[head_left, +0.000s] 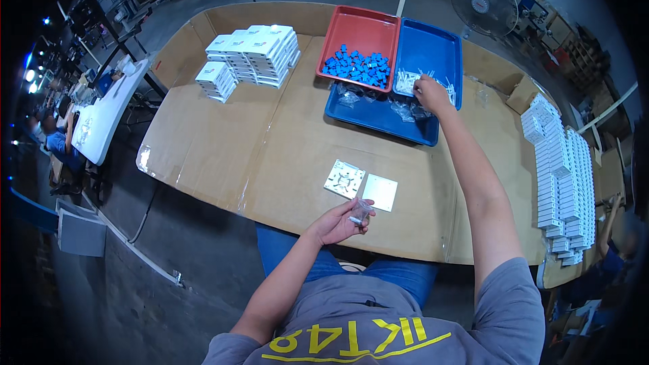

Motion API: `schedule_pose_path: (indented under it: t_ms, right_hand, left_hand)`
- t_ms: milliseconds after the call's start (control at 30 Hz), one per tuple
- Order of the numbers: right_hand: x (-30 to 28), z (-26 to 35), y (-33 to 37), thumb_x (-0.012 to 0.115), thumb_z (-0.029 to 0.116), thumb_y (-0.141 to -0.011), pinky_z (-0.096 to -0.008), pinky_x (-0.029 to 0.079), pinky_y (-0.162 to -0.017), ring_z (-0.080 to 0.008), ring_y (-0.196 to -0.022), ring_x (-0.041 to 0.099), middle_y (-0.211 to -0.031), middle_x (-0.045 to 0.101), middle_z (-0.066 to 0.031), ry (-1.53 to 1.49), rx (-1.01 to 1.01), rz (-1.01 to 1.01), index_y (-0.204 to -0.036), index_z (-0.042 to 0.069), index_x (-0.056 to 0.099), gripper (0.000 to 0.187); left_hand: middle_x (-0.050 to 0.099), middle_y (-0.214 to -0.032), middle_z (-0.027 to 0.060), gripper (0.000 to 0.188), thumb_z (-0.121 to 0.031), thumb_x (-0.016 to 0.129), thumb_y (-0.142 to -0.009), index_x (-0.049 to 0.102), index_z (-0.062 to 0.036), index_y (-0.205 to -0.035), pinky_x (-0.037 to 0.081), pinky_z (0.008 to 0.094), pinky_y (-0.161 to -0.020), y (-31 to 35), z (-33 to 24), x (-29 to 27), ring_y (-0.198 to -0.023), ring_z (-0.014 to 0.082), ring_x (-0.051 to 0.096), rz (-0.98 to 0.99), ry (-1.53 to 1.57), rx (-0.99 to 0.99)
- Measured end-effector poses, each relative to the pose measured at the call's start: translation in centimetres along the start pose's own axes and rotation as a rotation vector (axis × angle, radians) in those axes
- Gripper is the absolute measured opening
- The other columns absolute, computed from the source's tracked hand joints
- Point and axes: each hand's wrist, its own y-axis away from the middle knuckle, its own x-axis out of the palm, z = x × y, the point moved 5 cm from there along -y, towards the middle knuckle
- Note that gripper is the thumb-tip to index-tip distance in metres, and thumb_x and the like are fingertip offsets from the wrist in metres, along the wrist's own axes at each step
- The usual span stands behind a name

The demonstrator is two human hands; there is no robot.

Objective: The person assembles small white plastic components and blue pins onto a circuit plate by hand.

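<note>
My left hand (332, 224) is closed around a small clear plastic bag (362, 210), just above the table's near edge. A small white piece shows in or against the bag. My right arm stretches forward, and my right hand (433, 94) dips into the upright blue tray (430, 44) among small white plastic parts (406, 81). Its fingers are drawn together; whatever they pinch is too small to make out. Beyond my left hand lie two square white pieces side by side: one with a dark line pattern (345, 178), the other plain (380, 192).
A red tray (358, 23) holds several blue plastic pieces (356, 66). Another blue tray (368, 120) below holds clear bags (403, 110). White flat boxes (253, 51) are stacked far left, more boxes (558, 162) at the right. Cardboard (203, 149) covers the table. A fan (481, 3) stands behind.
</note>
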Motion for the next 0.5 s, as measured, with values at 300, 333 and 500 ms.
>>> schedule_pose_path:
  t_ms: [300, 333, 500]
  right_hand:
    - [-3.7, -1.4, 0.6, 0.073, 0.019, -0.100, -0.0285, 0.057, -0.071, -0.0137, -0.082, 0.070, -0.100, 0.078, -0.0077, -1.392, 0.472, -0.431, -0.107, 0.002, 0.075, 0.018]
    - [-4.5, -0.4, 1.5, 0.071, 0.020, -0.103, -0.0248, 0.056, -0.070, -0.0123, -0.083, 0.070, -0.100, 0.077, -0.0064, -1.449, 0.467, -0.429, -0.107, 0.001, 0.074, 0.020]
    - [-4.7, 8.0, 11.3, 0.068, 0.014, -0.103, -0.0281, 0.058, -0.076, -0.0130, -0.086, 0.068, -0.106, 0.074, -0.0089, -1.480, 0.434, -0.329, -0.115, -0.001, 0.072, 0.020]
  left_hand:
    - [0.064, -0.126, 0.0111, 0.057, -0.040, 0.037, -0.115, 0.038, -0.0017, -0.158, 0.052, 0.0365, -0.091, 0.1, 0.3, -0.4, -0.096, 0.0206, 0.064, 0.037, 0.025, -0.002]
    - [0.064, -0.126, 0.0117, 0.057, -0.040, 0.037, -0.116, 0.038, -0.0011, -0.158, 0.051, 0.0374, -0.092, 0.1, 0.3, -0.6, -0.097, 0.0215, 0.064, 0.061, 0.030, 0.012]
    - [0.065, -0.127, 0.0110, 0.056, -0.038, 0.041, -0.115, 0.040, -0.0008, -0.156, 0.053, 0.0368, -0.092, 0.3, -0.2, -0.6, -0.098, 0.0189, 0.065, 0.038, -0.044, 0.050]
